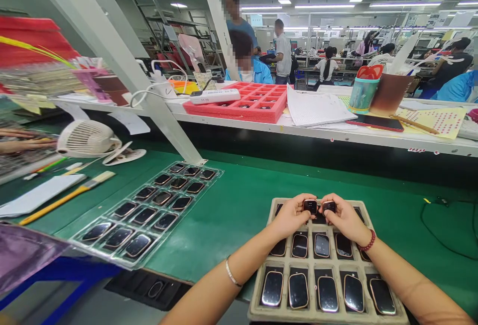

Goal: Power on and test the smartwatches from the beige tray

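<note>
Head view: the left hand (297, 211) and right hand (341, 213) are near each other over the back row of a grey tray (311, 261), with 1 watch unit raised in each.
Grey tray: the front row shows 5 dark-faced units seated, and the middle row also 5, 1 partly behind the right wrist; the back row is mostly hidden, so its count cannot be told.
Clear tray (129, 264): 15 units lie in 5 rows of 3, on the green worktop (231, 215), well apart from the hands on the left.
Progress: by judgement, work on this pair is partway; 2 units are up in the fingers, neither set down, while the front 2 rows sit untouched.
Left-hand unit (310, 206): clamped between thumb and fingers, its dark face towards the wearer; any marks on it are too small to read.
Right-hand unit (329, 206): pinched likewise, just beside its partner, held above the back row.
Yellow-handled brush (93, 183): lies at far left, beyond the clear tray, untouched.
</note>
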Tool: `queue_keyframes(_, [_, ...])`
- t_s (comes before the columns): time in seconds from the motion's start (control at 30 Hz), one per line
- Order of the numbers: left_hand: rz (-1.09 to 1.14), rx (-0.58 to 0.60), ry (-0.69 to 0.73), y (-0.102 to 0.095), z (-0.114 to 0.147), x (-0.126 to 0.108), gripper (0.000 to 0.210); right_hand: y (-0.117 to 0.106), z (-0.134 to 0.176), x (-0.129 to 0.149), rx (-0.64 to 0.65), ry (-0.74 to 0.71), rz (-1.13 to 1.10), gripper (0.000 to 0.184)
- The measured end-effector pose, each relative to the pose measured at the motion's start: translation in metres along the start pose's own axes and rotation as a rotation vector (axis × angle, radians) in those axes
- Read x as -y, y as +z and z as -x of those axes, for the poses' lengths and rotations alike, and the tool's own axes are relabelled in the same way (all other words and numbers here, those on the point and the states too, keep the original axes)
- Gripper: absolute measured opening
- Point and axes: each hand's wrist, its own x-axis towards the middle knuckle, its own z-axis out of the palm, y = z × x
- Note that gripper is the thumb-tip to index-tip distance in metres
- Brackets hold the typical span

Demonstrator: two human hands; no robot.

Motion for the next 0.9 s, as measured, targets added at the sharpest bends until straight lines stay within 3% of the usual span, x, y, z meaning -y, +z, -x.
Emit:
queue_keyframes(0.23, [0.007, -0.006, 0.004, 0.0005, 0.0007, -0.0023, 0.039, 0.0006, 0.0004, 0.0015, 0.012, -0.033, 0.01, 0.025])
queue_keyframes(0.47, [-0.041, 0.002, 0.007, -0.0016, 0.0029, -0.0045, 0.023, -0.0002, 0.0008, 0.0008, 0.012, 0.052, -0.057, 0.013])
queue_keyframes(0.77, [0.007, 0.018, 0.059, -0.0008, 0.0018, -0.0006, 0.022, -0.0004, 0.0008, 0.0036, 0.035, 0.055, -0.051, 0.013])
queue_keyframes(0.9, [-0.029, 0.002, 0.046, -0.0023, 0.001, 0.0013, 0.036, 0.0002, 0.0002, 0.0014, 0.02, 0.019, -0.019, 0.017])
